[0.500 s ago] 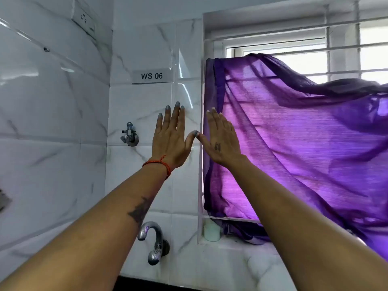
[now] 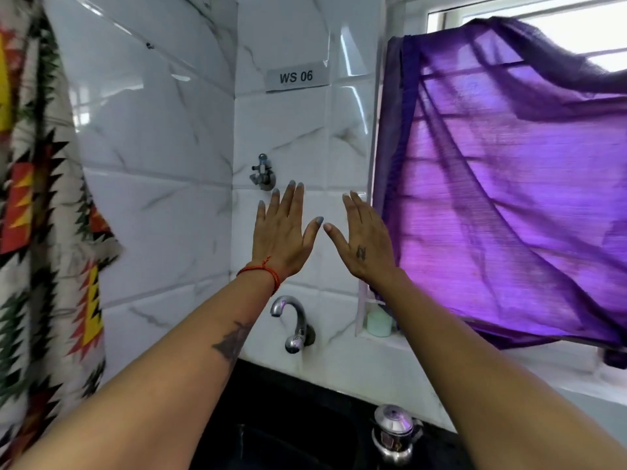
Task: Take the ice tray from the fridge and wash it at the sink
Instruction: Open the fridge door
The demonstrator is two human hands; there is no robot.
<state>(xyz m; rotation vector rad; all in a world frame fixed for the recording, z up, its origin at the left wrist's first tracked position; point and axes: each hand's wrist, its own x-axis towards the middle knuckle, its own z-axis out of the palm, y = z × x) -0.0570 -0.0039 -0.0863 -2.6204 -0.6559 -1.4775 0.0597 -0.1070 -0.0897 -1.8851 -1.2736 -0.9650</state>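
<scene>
Head view, the only one supplied. We find both arms raised toward the tiled wall. The left hand (image 2: 283,234) sits just left of centre, fingers straight and spread, palm away from us, holding nothing. The right hand (image 2: 364,240) sits just right of centre, likewise flat and empty; the two thumbs point at each other, close but apart.

At 6 o'clock from the hands a chrome tap (image 2: 294,325) projects from the wall over a dark sink (image 2: 291,432). A small valve (image 2: 263,171) is at 12 o'clock from the left hand. A steel pot (image 2: 395,432) stands at 5 o'clock on the sink edge. A purple curtain (image 2: 509,198) fills 3 o'clock; a patterned cloth (image 2: 44,232) hangs at 9 o'clock.

The ice tray is not in view, nor is the fridge; we cannot locate either. Our judgement: retrieval has not begun. Such a tray is probably light, cold and slick with frost, and may flex or spill; we advise gripping both short ends and keeping it level.
</scene>
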